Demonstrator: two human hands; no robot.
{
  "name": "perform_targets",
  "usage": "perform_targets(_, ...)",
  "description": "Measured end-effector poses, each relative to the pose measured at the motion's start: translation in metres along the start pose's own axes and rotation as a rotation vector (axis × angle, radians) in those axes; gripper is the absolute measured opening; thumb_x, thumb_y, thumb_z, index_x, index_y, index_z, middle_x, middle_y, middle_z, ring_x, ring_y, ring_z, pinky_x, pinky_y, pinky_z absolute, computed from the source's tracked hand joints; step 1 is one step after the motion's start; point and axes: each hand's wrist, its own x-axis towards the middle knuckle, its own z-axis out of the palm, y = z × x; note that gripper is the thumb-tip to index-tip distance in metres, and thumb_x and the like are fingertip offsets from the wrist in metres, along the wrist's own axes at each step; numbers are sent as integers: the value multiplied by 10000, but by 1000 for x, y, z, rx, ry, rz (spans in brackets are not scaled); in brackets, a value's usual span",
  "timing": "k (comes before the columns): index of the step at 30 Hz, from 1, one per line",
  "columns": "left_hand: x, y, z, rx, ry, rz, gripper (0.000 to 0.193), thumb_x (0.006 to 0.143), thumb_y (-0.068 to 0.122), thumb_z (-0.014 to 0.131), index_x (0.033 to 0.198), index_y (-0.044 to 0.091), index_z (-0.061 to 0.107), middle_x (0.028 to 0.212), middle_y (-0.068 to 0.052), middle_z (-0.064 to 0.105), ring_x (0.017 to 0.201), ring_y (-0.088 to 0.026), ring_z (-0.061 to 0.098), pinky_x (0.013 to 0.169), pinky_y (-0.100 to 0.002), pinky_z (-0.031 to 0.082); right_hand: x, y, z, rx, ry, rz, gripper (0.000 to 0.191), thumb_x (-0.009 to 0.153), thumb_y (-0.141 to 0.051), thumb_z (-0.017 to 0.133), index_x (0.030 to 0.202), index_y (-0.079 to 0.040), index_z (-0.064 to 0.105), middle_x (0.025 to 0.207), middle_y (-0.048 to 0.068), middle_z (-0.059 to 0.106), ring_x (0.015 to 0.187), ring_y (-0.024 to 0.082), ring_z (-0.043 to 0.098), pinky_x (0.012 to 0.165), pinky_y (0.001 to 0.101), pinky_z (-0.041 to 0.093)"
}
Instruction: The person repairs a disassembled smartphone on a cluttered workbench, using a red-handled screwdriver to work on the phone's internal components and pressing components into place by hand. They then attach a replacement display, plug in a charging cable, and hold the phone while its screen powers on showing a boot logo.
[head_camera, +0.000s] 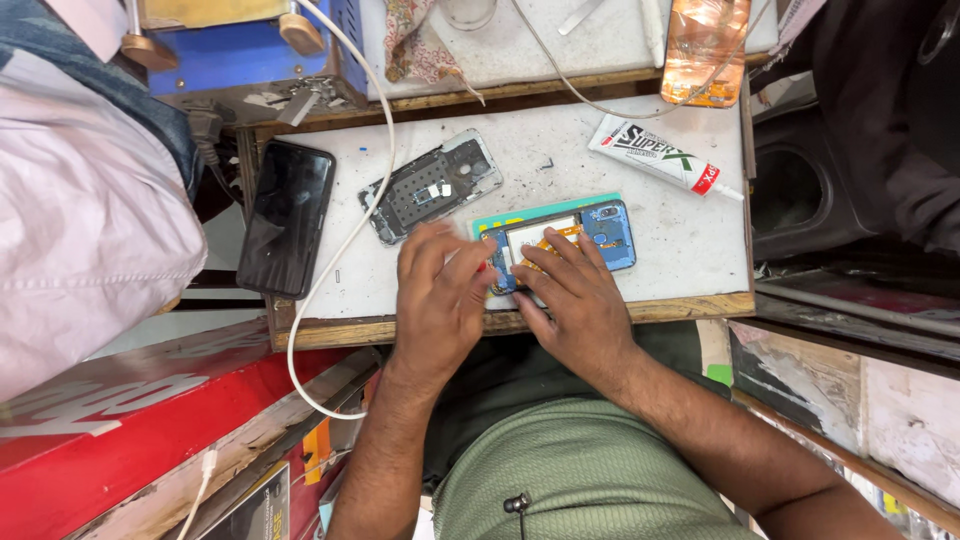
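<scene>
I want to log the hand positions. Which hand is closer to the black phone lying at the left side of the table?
Left. The left hand is nearer to the black phone, though apart from it. The right hand lies farther away, on the opened blue phone.

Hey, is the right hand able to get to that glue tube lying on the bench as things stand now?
Probably yes. The glue tube lies in the open on the white bench top, beyond the opened blue phone that the right hand rests on; nothing stands between them.
</scene>
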Motion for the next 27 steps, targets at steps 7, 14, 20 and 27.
perform_targets(7,-3,-4,6,142,67,114,409,925,4,788,1250,175,606,1086,-85,646,1193,-346,598,1082,-529,487,1,-2,1,-4,-6,2,381,840,-163,810,1199,-102,698,1334,86,643,1375,336,528,1187,581,358)
perform_targets(14,-3,-8,5,112,11,114,471,890,-7,773,1297,125,574,1143,-136,672,1126,-387,640,925,-488,535,2,-3,2,-16,-16,-4,362,841,-156,807,1183,-96,704,1330,93,636,1379,341,524,1186,592,353)
perform_targets(20,-2,-8,7,3,-40,129,477,895,-88,702,1301,129,578,1180,-139,694,1136,-372,680,950,-456,582,3,-3,3,-11,-14,-1,337,835,-157,809,1137,-89,678,1353,101,633,1393,339,521,1189,593,356)
perform_targets(27,0,-10,-1,-131,-98,81,482,930,-108,692,1309,176,602,1226,-76,666,1225,-368,678,1050,-446,581,4,-3,4,-15,-9,-10,403,839,-150,809,1216,-82,686,1344,89,625,1383,339,521,1183,595,356)
